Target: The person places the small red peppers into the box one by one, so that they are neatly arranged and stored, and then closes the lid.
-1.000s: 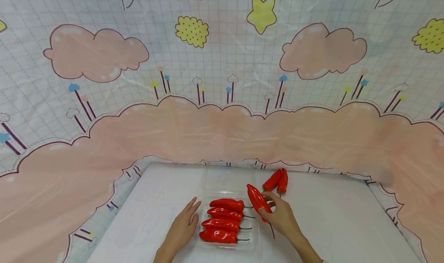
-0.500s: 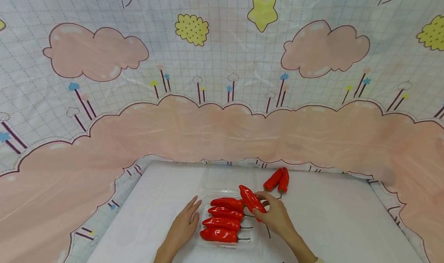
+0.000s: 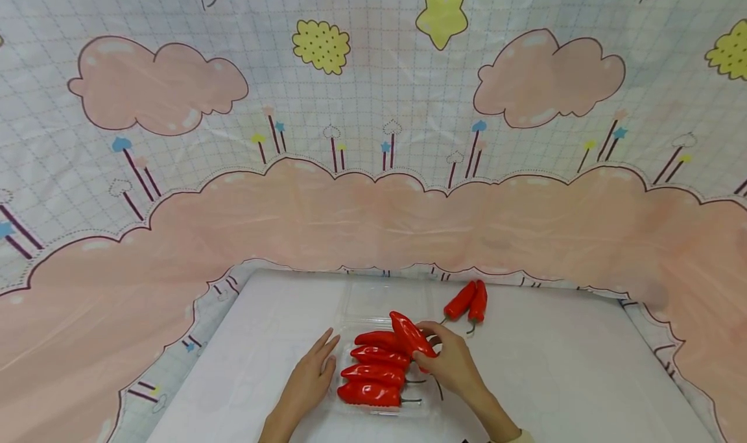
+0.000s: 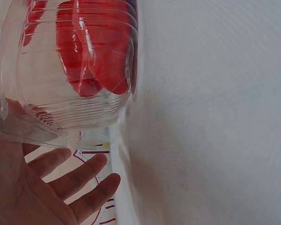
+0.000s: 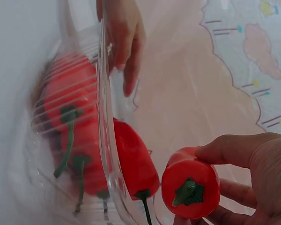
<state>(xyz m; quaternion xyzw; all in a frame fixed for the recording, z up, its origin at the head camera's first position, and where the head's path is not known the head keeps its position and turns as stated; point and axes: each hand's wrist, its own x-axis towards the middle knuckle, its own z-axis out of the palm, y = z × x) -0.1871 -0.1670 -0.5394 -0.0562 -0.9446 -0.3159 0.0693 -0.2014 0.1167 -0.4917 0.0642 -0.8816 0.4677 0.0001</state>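
My right hand [image 3: 450, 360] pinches a glossy red pepper [image 3: 410, 336] between thumb and fingers. It is tilted over the back right of the clear plastic box [image 3: 430, 404]. In the right wrist view the held pepper [image 5: 189, 183] shows its green stem end, outside the box rim. Inside the box, several red peppers [image 3: 373, 373] lie in a row, stems to the right; the held one partly covers the back ones. At the box's left side is my left hand [image 3: 306, 379], fingers straight. The left wrist view shows that hand [image 4: 61, 187] by the box rim, gripping nothing.
The box's transparent lid [image 3: 382, 300] lies folded back behind it. Two more red peppers [image 3: 460, 301] lie on the white table [image 3: 560, 365] at the back right. A patterned cloth [image 3: 373, 222] hangs behind the table.
My right hand has carried the pepper leftward, from beside the box to above its back right part. My left hand stays at the box's left side.
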